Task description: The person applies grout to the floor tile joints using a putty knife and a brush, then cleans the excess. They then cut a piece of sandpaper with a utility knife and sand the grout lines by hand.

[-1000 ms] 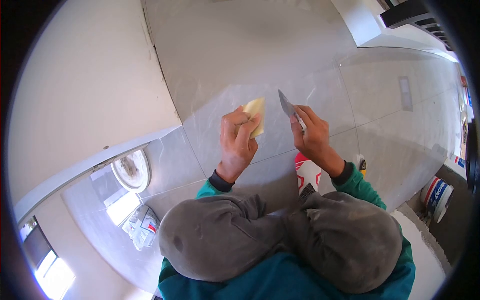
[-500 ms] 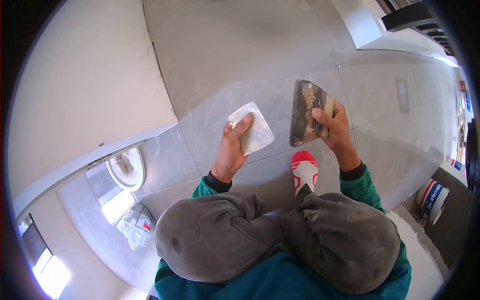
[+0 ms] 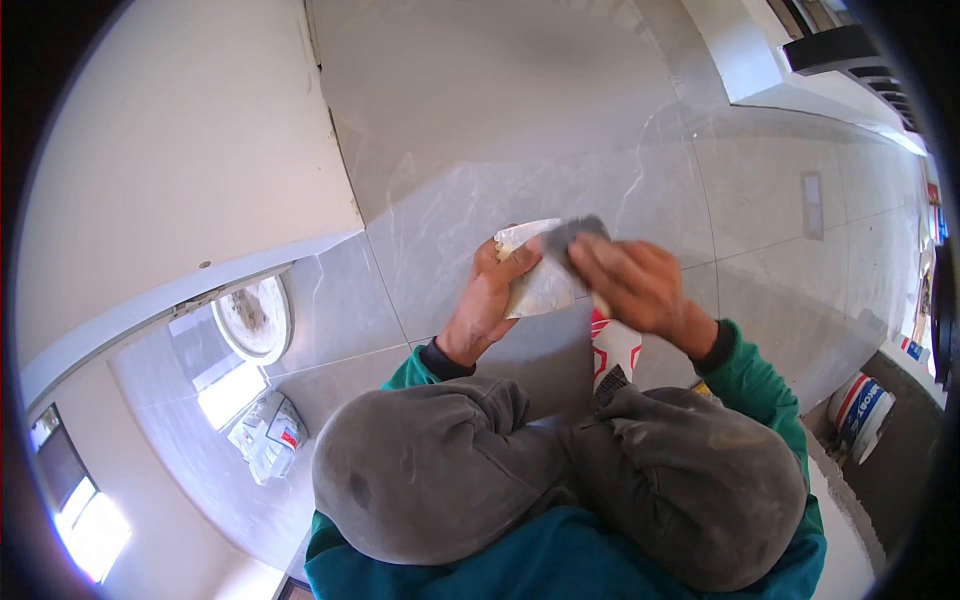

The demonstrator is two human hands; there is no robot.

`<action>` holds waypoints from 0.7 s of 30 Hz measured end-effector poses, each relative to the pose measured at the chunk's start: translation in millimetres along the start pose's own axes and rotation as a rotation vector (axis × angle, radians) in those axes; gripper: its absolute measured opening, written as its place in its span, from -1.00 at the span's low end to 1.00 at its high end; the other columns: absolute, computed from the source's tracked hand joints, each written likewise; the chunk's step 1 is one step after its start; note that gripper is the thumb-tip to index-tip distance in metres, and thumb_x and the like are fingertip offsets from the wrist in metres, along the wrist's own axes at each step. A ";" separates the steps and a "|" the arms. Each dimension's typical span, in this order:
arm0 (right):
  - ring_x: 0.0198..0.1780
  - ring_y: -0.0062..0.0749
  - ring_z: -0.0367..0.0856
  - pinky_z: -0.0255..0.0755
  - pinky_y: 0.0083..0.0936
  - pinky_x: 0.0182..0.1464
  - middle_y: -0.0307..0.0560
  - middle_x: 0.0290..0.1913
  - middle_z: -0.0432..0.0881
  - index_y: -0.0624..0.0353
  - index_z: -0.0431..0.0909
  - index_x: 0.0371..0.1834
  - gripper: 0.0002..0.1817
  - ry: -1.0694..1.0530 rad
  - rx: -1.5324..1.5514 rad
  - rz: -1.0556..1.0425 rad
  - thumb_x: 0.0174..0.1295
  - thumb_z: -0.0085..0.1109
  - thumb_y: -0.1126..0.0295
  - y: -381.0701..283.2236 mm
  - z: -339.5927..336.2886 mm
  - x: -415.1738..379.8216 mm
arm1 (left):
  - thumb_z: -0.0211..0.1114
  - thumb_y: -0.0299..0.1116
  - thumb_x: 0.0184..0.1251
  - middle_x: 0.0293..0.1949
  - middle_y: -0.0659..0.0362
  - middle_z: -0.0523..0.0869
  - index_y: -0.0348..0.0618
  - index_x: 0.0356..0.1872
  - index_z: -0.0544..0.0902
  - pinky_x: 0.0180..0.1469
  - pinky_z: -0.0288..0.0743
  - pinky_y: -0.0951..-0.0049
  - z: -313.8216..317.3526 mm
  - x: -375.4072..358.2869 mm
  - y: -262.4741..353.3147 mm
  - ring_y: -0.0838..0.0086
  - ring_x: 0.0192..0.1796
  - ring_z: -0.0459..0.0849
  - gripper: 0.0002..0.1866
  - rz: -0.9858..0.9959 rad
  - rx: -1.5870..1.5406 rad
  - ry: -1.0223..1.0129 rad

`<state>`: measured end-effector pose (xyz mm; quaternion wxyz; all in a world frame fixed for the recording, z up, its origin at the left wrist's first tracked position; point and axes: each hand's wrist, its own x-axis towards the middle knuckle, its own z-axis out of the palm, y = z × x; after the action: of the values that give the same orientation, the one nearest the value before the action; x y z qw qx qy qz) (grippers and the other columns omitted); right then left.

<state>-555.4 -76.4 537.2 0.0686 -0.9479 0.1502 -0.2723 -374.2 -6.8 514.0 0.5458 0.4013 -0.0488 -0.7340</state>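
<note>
My left hand (image 3: 487,300) is closed round the near-left edge of a pale, whitish square putty scraper (image 3: 545,292), thumb on top. My right hand (image 3: 640,285), slightly blurred, grips a dark flat scraper (image 3: 575,238). This dark piece is tilted over the upper right part of the pale one, and the two seem to touch. The fingers hide most of the dark scraper. Both hands are above the grey tiled floor, in front of my bent knees (image 3: 700,480).
A round white container (image 3: 253,320) with a stained inside is at the left by the wall. Near it lies a clear plastic bag (image 3: 268,437). A labelled white bucket (image 3: 862,412) stands at the right. A red and white sock (image 3: 615,350) shows below my hands.
My right hand has swung left with the dark scraper, turning it and bringing it over the pale scraper. My left hand has shifted a little to the right.
</note>
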 end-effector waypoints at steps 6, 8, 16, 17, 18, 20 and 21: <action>-0.34 -0.48 0.57 0.45 -0.59 -0.38 -0.12 -0.16 0.57 0.26 0.48 0.00 -0.52 0.110 0.101 -0.030 -0.10 0.20 0.45 -9.7 -2.8 -1.7 | 0.16 -0.35 0.28 -0.29 0.19 0.59 -0.25 -0.13 0.44 -0.27 0.54 0.50 -7.5 0.4 3.3 0.53 -0.30 0.60 -0.76 0.052 0.060 -0.007; -0.35 -0.40 0.59 0.48 -0.56 -0.36 -0.12 -0.24 0.58 0.27 0.49 -0.03 -0.58 0.077 0.074 0.035 -0.05 0.18 0.49 -3.0 12.9 -9.3 | 0.15 -0.36 0.27 -0.29 0.18 0.59 -0.24 -0.14 0.45 -0.24 0.54 0.48 -13.5 -0.1 5.3 0.53 -0.28 0.60 -0.79 0.041 0.032 -0.001; -0.42 -0.68 0.45 0.35 -0.67 -0.40 -0.20 -0.50 0.53 0.31 0.51 -0.33 -0.82 0.162 0.712 1.102 0.21 0.09 0.37 -5.8 -19.3 -0.4 | 0.08 -0.46 0.26 -0.06 0.10 0.57 -0.30 0.09 0.39 -0.01 0.48 0.38 -13.4 3.2 3.4 0.42 -0.03 0.57 -0.63 0.163 0.175 -0.024; -0.43 -0.68 0.44 0.35 -0.66 -0.41 -0.20 -0.50 0.53 0.31 0.49 -0.35 -0.82 0.126 0.779 1.101 0.21 0.09 0.37 -6.5 -21.6 0.4 | 0.04 -0.44 0.30 0.00 0.09 0.54 -0.30 0.15 0.34 0.04 0.44 0.35 -18.7 7.7 -0.1 0.38 0.02 0.54 -0.60 0.112 0.077 -0.038; -0.44 -0.68 0.44 0.35 -0.65 -0.41 -0.21 -0.50 0.52 0.31 0.48 -0.36 -0.81 0.090 0.846 1.101 0.21 0.09 0.37 -7.3 -22.5 0.2 | 0.00 -0.41 0.33 0.06 0.07 0.51 -0.30 0.20 0.30 0.10 0.41 0.32 -19.0 9.1 -0.6 0.34 0.08 0.51 -0.57 0.058 -0.019 -0.052; -0.44 -0.66 0.44 0.36 -0.65 -0.41 -0.19 -0.51 0.53 0.32 0.46 -0.37 -0.81 0.150 1.040 1.185 0.20 0.09 0.37 -8.4 -12.6 1.4 | -0.06 -0.36 0.36 0.08 0.06 0.50 -0.29 0.20 0.30 0.15 0.36 0.30 -16.1 10.5 -3.5 0.33 0.10 0.50 -0.58 0.034 -0.064 -0.123; -0.45 -0.65 0.44 0.36 -0.64 -0.41 -0.18 -0.51 0.53 0.32 0.45 -0.37 -0.80 0.214 1.236 1.258 0.19 0.10 0.36 -7.4 -6.1 1.2 | -0.12 -0.31 0.40 0.10 0.06 0.49 -0.28 0.20 0.30 0.19 0.31 0.27 -13.6 11.9 -3.5 0.31 0.12 0.48 -0.59 0.014 -0.107 -0.195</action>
<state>-555.9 -70.1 544.5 0.6907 -0.4528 0.4750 -0.3039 -369.1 -10.5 496.7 0.5645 0.2979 -0.0651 -0.7671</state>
